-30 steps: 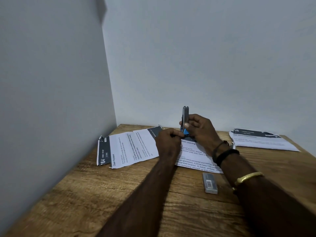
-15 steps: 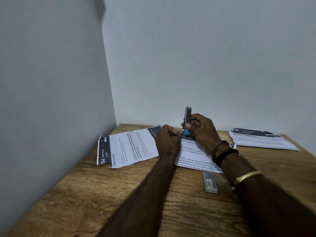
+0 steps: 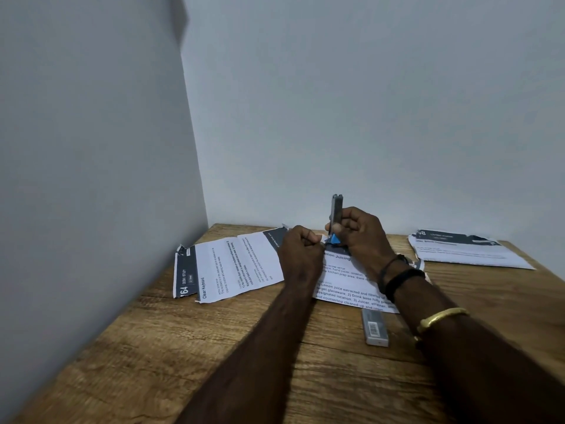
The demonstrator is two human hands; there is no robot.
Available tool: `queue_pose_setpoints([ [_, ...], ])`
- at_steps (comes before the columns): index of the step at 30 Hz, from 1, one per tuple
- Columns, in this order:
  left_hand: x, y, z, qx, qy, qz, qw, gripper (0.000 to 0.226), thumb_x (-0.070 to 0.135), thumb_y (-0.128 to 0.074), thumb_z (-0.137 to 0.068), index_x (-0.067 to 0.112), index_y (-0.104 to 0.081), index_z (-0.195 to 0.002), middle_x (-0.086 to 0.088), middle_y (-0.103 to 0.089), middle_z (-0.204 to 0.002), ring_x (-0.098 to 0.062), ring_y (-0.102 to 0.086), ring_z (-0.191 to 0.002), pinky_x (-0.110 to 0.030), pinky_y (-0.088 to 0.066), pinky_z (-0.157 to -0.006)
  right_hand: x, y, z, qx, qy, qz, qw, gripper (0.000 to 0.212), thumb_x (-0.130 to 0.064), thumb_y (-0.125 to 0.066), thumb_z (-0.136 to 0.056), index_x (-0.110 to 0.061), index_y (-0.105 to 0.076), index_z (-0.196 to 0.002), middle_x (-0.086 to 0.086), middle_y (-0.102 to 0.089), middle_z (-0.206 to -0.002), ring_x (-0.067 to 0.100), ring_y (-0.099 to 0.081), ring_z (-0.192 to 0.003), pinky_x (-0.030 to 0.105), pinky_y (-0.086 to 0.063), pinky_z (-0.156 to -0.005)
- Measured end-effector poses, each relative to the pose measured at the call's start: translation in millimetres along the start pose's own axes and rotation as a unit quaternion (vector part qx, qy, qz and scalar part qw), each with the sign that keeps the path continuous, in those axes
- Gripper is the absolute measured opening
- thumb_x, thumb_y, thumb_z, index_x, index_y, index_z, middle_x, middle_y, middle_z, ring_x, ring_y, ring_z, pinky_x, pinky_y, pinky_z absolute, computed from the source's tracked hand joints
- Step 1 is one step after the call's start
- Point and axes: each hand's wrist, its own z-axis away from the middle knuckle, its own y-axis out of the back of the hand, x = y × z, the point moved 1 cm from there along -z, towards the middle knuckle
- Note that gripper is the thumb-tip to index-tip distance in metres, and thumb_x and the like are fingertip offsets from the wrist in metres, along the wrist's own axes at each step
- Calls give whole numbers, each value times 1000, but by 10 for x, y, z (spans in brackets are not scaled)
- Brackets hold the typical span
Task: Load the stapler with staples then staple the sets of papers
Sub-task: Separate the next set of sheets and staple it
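Note:
My right hand (image 3: pixel 359 231) grips a small stapler (image 3: pixel 336 209) with a blue base; its grey metal top arm is swung open and stands upright above my fingers. My left hand (image 3: pixel 301 250) is closed in a pinch right beside the stapler's base; whether it holds staples is hidden. Both hands rest over the middle set of papers (image 3: pixel 351 280) headed "Lemon Juicing". A second set (image 3: pixel 229 264) lies to the left and a third set (image 3: pixel 464 249) at the far right. A small grey staple box (image 3: pixel 374 327) lies near my right forearm.
The wooden table (image 3: pixel 183 347) stands in a corner, with a grey wall close on the left and another behind. My right wrist wears dark bands and a gold bangle.
The stapler's upright arm and my right hand have shifted slightly right. My left hand stays pinched at the stapler's base.

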Motion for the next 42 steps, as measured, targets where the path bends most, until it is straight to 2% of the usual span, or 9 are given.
queue_pose_setpoints([
  [8,-35,-10,-26,-20,-2,23,1000,17,5,-66,-89,17,-76,-81,7,-72,-80,-4,-67,-78,-19,-52,-75,-70,5,10,11,3,-43,999,27,0,-62,-95,2,-62,-122,20,-73,-113,27,-70,-103,35,-61,-85],
  [13,-37,-14,-38,-15,-2,44,999,20,11,-63,-95,14,-77,-109,-3,-75,-113,-1,-66,-79,-3,-50,-61,-191,173,40,54,18,11,998,23,-13,-75,-88,-8,-70,-110,11,-78,-97,22,-74,-86,33,-62,-77],
  [16,-28,-27,-36,-14,-9,37,999,27,10,-63,-94,16,-75,-118,-7,-72,-126,-21,-70,-106,-32,-59,-92,-218,317,135,20,26,67,997,18,-13,-76,-87,-13,-73,-105,7,-78,-88,10,-72,-73,26,-56,-67],
  [18,-21,-36,-30,-32,1,37,999,35,8,-66,-92,18,-70,-125,-10,-69,-130,-27,-68,-113,-45,-58,-96,-227,406,211,-15,35,146,989,16,-16,-77,-85,-20,-75,-100,0,-77,-85,5,-69,-72,17,-51,-62],
  [24,-11,-46,-5,-74,-27,22,997,58,2,-71,-87,13,-56,-142,-9,-56,-146,-26,-56,-132,-46,-48,-111,-295,566,502,-182,78,339,919,24,-15,-80,-83,-23,-78,-105,-1,-77,-93,7,-66,-81,23,-51,-78],
  [29,-25,-20,-5,-71,-17,19,997,61,1,-69,-87,15,-54,-144,-10,-57,-145,-30,-60,-127,-49,-52,-105,-297,567,594,-231,78,426,871,29,-15,-80,-80,-25,-79,-108,-5,-77,-104,6,-63,-89,25,-51,-85],
  [32,-30,-17,-5,-66,-16,23,997,60,2,-69,-89,16,-53,-145,-10,-57,-145,-30,-61,-125,-49,-54,-103,-286,539,629,-243,58,450,857,32,-13,-82,-77,-25,-79,-106,-5,-78,-105,11,-69,-97,30,-55,-90],
  [37,-35,-30,-10,-65,-25,11,998,59,3,-69,-89,15,-53,-145,-9,-55,-148,-28,-58,-130,-47,-51,-107,-287,565,635,-268,24,426,864,34,-5,-82,-76,-20,-79,-107,-2,-79,-101,9,-72,-93,20,-55,-85],
  [42,-25,-40,-13,-58,-7,20,998,59,2,-69,-91,16,-53,-145,-9,-53,-149,-28,-57,-130,-47,-51,-108,-329,821,490,-53,54,338,938,23,0,-70,-86,-16,-79,-99,0,-77,-96,13,-71,-92,3,-44,-73],
])
